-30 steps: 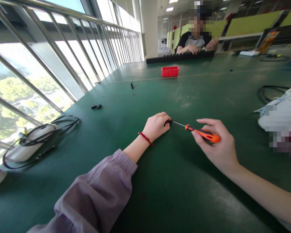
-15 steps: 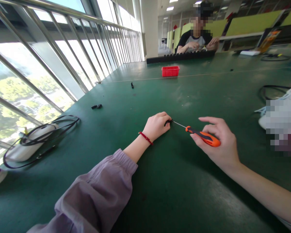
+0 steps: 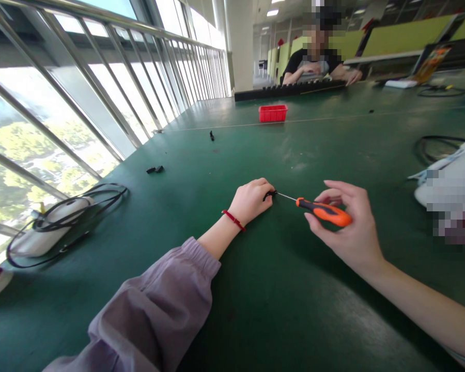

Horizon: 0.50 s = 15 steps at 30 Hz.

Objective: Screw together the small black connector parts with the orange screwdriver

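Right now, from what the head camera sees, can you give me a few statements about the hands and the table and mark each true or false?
1. The right hand holds an orange-handled screwdriver. True.
2. The left hand lies flat and empty. False: its grip is closed on a small black part on the green table, and the screwdriver's tip meets that part.
3. The red bin stands right beside the left hand. False: it stands far up the table, toward another person.
4. A black cable loops around a white device near the window. True.
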Each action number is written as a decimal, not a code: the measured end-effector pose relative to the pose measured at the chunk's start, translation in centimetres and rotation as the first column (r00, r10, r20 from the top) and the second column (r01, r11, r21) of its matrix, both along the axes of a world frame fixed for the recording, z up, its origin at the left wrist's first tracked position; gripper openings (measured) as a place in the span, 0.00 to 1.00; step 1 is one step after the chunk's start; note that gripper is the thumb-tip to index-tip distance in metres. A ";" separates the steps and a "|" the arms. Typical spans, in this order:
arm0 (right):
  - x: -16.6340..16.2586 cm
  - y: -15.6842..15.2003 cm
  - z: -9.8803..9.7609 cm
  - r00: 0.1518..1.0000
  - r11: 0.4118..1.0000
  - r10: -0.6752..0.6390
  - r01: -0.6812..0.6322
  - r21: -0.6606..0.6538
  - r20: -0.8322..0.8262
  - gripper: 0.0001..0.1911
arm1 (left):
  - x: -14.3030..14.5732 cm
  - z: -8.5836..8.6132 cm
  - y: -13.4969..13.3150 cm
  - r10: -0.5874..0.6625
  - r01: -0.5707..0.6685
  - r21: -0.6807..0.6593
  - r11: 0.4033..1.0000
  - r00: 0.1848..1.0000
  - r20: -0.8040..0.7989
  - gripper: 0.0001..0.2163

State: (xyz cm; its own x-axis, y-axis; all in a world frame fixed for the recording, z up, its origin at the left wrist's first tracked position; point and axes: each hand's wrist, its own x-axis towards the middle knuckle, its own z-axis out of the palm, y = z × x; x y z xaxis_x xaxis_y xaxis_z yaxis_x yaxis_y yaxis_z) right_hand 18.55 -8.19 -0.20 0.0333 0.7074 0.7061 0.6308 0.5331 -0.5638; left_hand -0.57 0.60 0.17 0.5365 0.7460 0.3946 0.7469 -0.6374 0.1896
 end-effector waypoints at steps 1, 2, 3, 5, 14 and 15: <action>0.1 0.0 0.0 1.000 1.000 0.006 -0.006 -0.019 0.001 0.29 | 0.0 0.0 0.0 0.001 -0.001 -0.001 1.000 1.000 -0.002 0.10; 0.1 0.0 -0.1 1.000 0.998 0.008 -0.008 -0.060 0.000 0.29 | 0.0 0.0 0.0 0.002 -0.002 -0.003 1.000 1.000 -0.005 0.11; 0.2 0.0 -0.1 1.000 0.994 0.005 -0.005 -0.109 -0.003 0.26 | 0.0 0.0 0.0 0.004 -0.004 -0.005 1.000 1.000 -0.008 0.11; 0.2 0.0 -0.2 1.000 0.985 -0.003 0.001 -0.170 -0.010 0.20 | 0.0 0.1 0.0 0.007 -0.007 -0.008 1.000 1.000 -0.010 0.11; 0.0 0.0 -0.1 0.999 0.996 0.002 -0.005 -0.094 -0.037 0.21 | 0.0 0.1 0.0 0.001 -0.001 -0.002 1.000 1.000 -0.011 0.11; 0.0 0.0 -0.1 1.000 0.994 -0.003 0.001 -0.106 -0.022 0.18 | 0.0 0.1 0.0 0.001 -0.001 -0.002 1.000 1.000 -0.011 0.11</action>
